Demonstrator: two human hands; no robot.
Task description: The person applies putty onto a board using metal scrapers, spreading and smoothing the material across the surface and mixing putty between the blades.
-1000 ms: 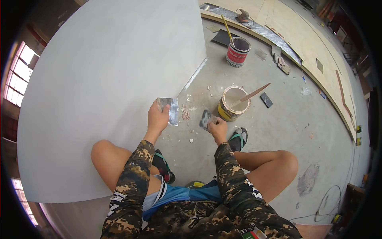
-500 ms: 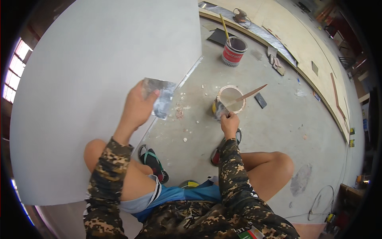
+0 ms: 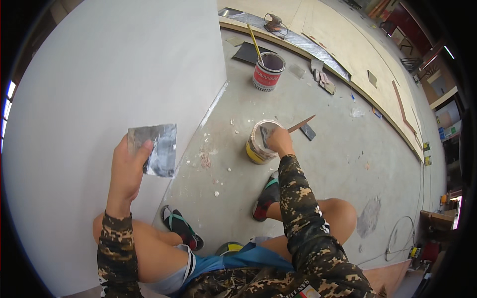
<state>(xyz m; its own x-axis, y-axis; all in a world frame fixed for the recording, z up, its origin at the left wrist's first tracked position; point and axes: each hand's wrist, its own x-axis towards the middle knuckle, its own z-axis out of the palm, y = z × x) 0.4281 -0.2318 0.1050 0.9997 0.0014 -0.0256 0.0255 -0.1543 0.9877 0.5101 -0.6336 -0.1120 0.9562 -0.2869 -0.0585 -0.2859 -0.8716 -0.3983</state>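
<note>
My left hand (image 3: 128, 166) grips a flat, square metal putty plate (image 3: 164, 149), thumb on top, in front of the large pale grey panel (image 3: 99, 74). Grey smears mark the plate's face. My right hand (image 3: 279, 142) is closed at the mouth of an open can (image 3: 258, 155) with yellow on its side. It holds a dark flat scraper (image 3: 265, 133), whose blade reaches inside the can; its far end is hard to make out. A brown stick (image 3: 301, 123) pokes out past the can's rim, its lower part hidden by my hand.
A red-labelled can (image 3: 268, 77) with a yellow-handled tool (image 3: 254, 42) stands farther back, beside a dark sheet (image 3: 247, 53). A dark block (image 3: 307, 132) lies by the near can. Plywood sheets (image 3: 343, 30) carry a sander (image 3: 273, 22). White crumbs dot the floor; a cable (image 3: 400, 238) lies right.
My right hand and the scraper have gone from the can's near edge into its mouth. My left hand with the plate has shifted left and lower in the picture. The whole view has shifted too.
</note>
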